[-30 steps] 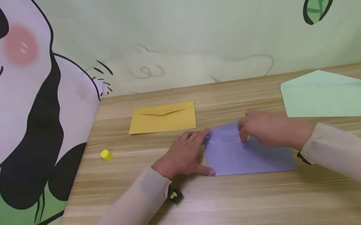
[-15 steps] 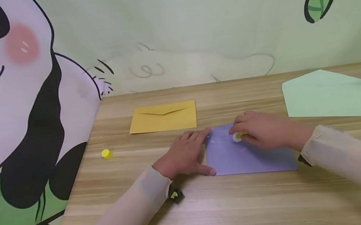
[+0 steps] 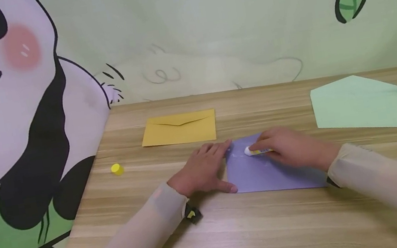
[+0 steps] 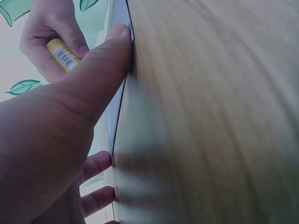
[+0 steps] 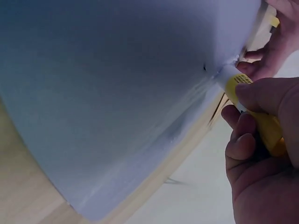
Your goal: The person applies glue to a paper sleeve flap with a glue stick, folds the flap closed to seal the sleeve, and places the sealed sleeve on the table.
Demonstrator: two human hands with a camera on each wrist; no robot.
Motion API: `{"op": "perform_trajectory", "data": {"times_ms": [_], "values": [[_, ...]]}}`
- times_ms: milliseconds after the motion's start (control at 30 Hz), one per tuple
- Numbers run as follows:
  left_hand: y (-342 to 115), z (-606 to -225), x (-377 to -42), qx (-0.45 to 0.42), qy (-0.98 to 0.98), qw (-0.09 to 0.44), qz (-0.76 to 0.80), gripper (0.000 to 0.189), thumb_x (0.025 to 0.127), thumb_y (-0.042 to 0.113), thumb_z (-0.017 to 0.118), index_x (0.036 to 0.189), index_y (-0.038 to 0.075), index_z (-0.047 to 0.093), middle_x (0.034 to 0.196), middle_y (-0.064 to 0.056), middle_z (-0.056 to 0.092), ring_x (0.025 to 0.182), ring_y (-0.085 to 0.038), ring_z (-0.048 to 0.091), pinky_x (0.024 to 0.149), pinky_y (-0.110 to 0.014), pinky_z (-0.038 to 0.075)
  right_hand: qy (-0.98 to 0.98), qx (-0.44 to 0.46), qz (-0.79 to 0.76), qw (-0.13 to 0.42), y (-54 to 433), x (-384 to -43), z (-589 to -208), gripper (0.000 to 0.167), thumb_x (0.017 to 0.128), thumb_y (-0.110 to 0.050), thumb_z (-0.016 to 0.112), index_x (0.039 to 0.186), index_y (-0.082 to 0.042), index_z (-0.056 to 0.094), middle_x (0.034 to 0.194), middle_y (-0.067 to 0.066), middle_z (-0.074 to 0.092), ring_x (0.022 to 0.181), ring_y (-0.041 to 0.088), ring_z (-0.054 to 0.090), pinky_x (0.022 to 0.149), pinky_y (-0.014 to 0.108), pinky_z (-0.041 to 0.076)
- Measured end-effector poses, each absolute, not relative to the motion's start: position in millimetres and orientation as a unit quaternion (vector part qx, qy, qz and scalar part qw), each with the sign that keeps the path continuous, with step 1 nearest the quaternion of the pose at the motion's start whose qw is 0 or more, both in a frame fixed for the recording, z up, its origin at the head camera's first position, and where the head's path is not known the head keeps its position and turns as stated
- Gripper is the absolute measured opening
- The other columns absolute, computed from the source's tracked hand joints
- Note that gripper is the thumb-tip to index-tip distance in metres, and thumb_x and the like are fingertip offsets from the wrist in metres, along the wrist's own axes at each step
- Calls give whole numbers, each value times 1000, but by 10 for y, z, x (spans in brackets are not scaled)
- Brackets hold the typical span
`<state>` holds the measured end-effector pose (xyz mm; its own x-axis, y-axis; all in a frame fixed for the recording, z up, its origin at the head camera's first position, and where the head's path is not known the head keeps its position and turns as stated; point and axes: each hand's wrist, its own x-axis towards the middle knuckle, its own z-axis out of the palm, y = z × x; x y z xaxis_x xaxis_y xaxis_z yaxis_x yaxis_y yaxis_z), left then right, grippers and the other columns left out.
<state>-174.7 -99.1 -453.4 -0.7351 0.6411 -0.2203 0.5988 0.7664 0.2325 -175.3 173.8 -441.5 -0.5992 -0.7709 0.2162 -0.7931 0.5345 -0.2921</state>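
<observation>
Gripping yellow glue stick (image 3: 258, 151): right hand (image 3: 292, 146), fingers curled. Touching purple envelope (image 3: 267, 179), left edge: left hand (image 3: 203, 172), fingers spread.

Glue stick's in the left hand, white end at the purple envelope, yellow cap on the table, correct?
Wrong hand: the head view shows the glue stick in the right hand. The rest stands: white end at the purple envelope, yellow cap on the table.
</observation>
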Motion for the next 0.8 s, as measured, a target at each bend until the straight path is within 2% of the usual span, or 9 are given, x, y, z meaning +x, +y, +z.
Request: {"op": "perform_trajectory", "data": {"times_ms": [133,267,467,600,800], "values": [[-989,-4529,-1747,332,929,146,70,127,70,73,76,162,15,9,162,-3,33,147,-32,29,119,-54,26,-878,444,177,30,1722,-1735,-4432,34,88,3,69,119,-10,72,99,6,69,91,20,65,82,38,55],[-989,-4532,-1748,329,930,146,70,127,70,73,76,162,16,10,161,-3,33,146,-32,30,119,-53,26,-887,432,162,26,1700,-1714,-4451,33,89,-6,73,120,-17,69,88,0,61,77,13,56,70,30,50],[-983,-4531,-1738,328,930,148,69,126,71,73,76,162,16,10,161,-4,34,146,-32,30,119,-53,26,-883,435,174,-1,1687,-1692,-4478,38,91,-25,73,128,-18,67,92,-1,57,73,8,50,67,25,47],[-980,-4532,-1745,328,931,147,62,126,71,73,75,162,16,10,161,-3,33,146,-32,30,119,-53,26,-879,439,185,-12,1706,-1682,-4472,33,95,-19,69,129,-16,68,96,0,58,75,6,50,67,23,47],[-996,-4526,-1748,329,931,145,63,127,71,74,74,162,15,9,161,-3,34,146,-31,30,119,-53,26,-878,436,196,-19,1743,-1695,-4483,34,94,-11,69,127,-16,70,99,-1,60,79,8,52,71,25,48]]}}
